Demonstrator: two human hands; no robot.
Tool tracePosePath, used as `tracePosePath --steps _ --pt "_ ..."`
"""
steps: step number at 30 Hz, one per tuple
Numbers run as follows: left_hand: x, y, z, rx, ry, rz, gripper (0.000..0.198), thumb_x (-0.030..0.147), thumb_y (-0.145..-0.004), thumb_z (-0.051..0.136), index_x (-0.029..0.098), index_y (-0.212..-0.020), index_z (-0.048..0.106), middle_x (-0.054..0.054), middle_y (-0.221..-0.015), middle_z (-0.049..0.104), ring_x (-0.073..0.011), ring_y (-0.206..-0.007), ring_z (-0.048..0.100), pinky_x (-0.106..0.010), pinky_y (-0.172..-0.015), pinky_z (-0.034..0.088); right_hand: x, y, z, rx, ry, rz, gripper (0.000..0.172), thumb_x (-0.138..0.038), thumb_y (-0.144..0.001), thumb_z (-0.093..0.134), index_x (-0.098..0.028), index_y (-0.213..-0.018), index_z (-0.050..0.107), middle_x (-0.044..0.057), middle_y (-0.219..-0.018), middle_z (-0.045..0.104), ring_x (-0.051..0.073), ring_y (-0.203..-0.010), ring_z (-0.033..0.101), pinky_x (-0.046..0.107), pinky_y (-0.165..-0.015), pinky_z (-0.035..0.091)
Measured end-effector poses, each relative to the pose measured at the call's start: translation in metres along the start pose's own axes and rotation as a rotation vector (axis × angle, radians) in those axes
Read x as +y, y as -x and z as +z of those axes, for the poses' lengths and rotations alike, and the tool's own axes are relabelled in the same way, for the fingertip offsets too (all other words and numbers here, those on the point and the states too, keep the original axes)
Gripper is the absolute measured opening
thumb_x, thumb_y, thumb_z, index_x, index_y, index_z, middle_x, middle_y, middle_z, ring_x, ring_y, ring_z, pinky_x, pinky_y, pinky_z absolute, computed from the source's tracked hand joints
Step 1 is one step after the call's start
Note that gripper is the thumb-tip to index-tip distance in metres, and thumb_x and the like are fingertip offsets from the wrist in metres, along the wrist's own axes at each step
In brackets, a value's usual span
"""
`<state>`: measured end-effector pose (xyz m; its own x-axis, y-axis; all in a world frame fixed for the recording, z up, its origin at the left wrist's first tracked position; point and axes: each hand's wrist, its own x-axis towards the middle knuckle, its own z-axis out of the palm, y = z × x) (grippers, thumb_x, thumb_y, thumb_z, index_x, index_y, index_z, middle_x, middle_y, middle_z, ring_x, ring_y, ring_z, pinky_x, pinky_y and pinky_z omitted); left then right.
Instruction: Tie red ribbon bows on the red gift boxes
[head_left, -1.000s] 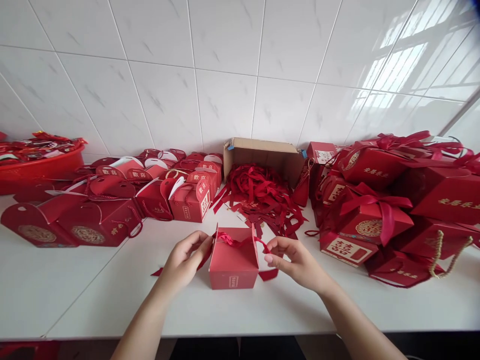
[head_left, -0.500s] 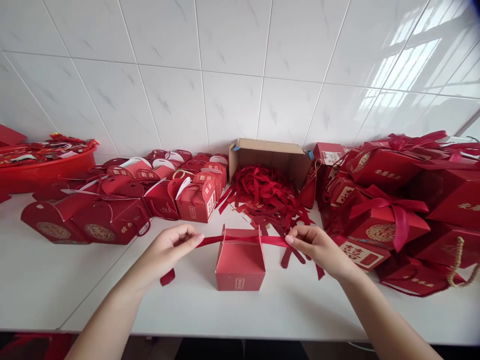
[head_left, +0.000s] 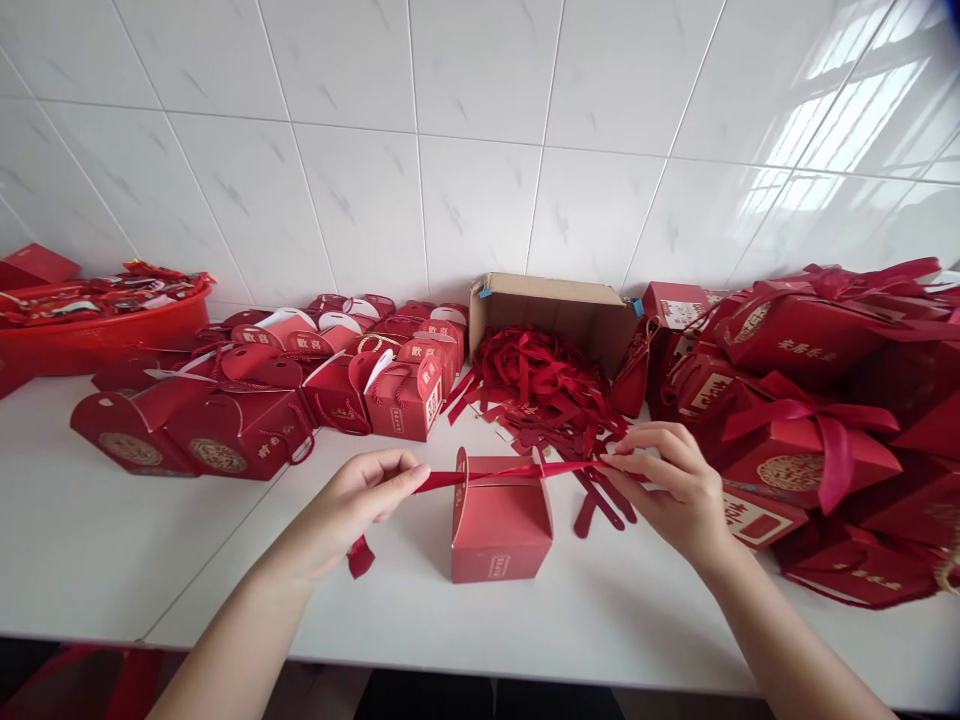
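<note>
A small red gift box stands upright on the white table in front of me, its two side flaps raised. A dark red ribbon passes through both flaps and is stretched across the box top. My left hand pinches the ribbon left of the box, and a loose tail hangs below that hand. On the right, my right hand pinches the ribbon between thumb and fingertips, the other fingers loosely bent.
Behind the box, a cardboard carton on its side spills a heap of red ribbons. Rows of red boxes stand at left, beside a red basin. Ribbon-tied boxes are piled at right. The tiled wall bounds the table.
My right hand has shifted its grip, its fingers now more extended, and the ribbon is narrower and slants up to the right. The whole view has shifted slightly.
</note>
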<state>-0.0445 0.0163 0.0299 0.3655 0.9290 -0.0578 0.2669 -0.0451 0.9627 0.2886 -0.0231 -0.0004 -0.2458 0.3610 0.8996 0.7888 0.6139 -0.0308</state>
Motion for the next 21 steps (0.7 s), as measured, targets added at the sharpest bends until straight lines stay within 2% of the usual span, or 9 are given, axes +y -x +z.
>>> tracePosePath --steps 3,8,12,14,16,18,19,21 --pt "0.002 -0.002 0.004 -0.011 0.027 0.009 0.036 0.048 -0.08 0.062 0.019 -0.064 0.049 0.006 -0.06 0.026 -0.0089 -0.054 0.02 -0.021 -0.048 0.019 -0.001 0.002 -0.004 0.096 0.164 -0.106 0.026 -0.002 -0.07 0.076 -0.021 -0.084 0.064 0.003 -0.079 0.064 0.019 -0.08 0.058 0.034 -0.069 0.048" --pt "-0.008 -0.001 0.009 -0.012 0.058 -0.082 0.034 0.048 -0.079 0.063 0.018 -0.067 0.052 0.007 -0.059 0.027 -0.0089 -0.054 0.02 -0.022 -0.048 0.018 -0.001 0.021 -0.006 0.008 0.275 -0.226 0.022 -0.006 -0.074 0.075 -0.02 -0.085 0.061 0.002 -0.075 0.064 0.019 -0.079 0.056 0.035 -0.07 0.044" --pt "-0.014 -0.002 0.017 -0.034 0.04 -0.091 0.038 0.052 -0.079 0.06 0.018 -0.064 0.052 0.006 -0.058 0.033 -0.0085 -0.051 0.025 -0.021 -0.046 0.022 -0.003 0.033 0.005 -0.12 0.278 -0.138 0.014 -0.009 -0.082 0.067 -0.02 -0.082 0.059 0.003 -0.077 0.065 0.019 -0.081 0.056 0.034 -0.073 0.042" --pt "-0.014 0.0 0.022 -0.028 -0.015 -0.073 0.037 0.054 -0.08 0.057 0.019 -0.067 0.057 0.003 -0.062 0.047 -0.0105 -0.056 0.04 -0.021 -0.051 0.032 -0.007 0.037 0.014 -0.21 0.245 -0.035 0.01 -0.012 -0.086 0.063 -0.021 -0.087 0.06 0.004 -0.082 0.065 0.02 -0.084 0.057 0.034 -0.075 0.042" --pt "-0.014 0.005 0.023 0.058 -0.092 -0.035 0.033 0.055 -0.079 0.058 0.022 -0.082 0.065 -0.002 -0.083 0.063 -0.018 -0.078 0.056 -0.024 -0.064 0.043 -0.014 0.04 0.02 -0.266 0.205 0.089 0.016 -0.019 -0.087 0.062 -0.021 -0.102 0.058 0.007 -0.095 0.065 0.022 -0.09 0.057 0.036 -0.077 0.045" --pt "-0.018 0.016 0.021 0.242 -0.15 -0.016 0.04 0.057 -0.074 0.062 0.027 -0.1 0.066 -0.005 -0.112 0.065 -0.0267 -0.107 0.056 -0.029 -0.08 0.047 -0.025 0.045 0.021 -0.25 0.143 0.227 0.032 -0.026 -0.085 0.064 -0.019 -0.114 0.053 0.012 -0.106 0.061 0.025 -0.094 0.057 0.038 -0.078 0.047" --pt "-0.021 0.023 0.019 0.34 -0.16 -0.022 0.044 0.059 -0.072 0.063 0.029 -0.104 0.066 -0.005 -0.119 0.063 -0.0291 -0.114 0.054 -0.03 -0.084 0.046 -0.033 0.046 0.019 -0.223 0.09 0.282 0.034 -0.027 -0.084 0.064 -0.019 -0.115 0.051 0.012 -0.105 0.06 0.024 -0.093 0.057 0.038 -0.077 0.048" --pt "-0.031 0.039 0.015 0.442 -0.151 -0.051 0.044 0.062 -0.073 0.06 0.029 -0.1 0.068 -0.005 -0.113 0.066 -0.0302 -0.114 0.054 -0.031 -0.088 0.046 -0.05 0.049 0.013 -0.203 -0.056 0.36 0.024 -0.023 -0.085 0.062 -0.021 -0.107 0.052 0.009 -0.094 0.06 0.021 -0.084 0.058 0.034 -0.072 0.048"
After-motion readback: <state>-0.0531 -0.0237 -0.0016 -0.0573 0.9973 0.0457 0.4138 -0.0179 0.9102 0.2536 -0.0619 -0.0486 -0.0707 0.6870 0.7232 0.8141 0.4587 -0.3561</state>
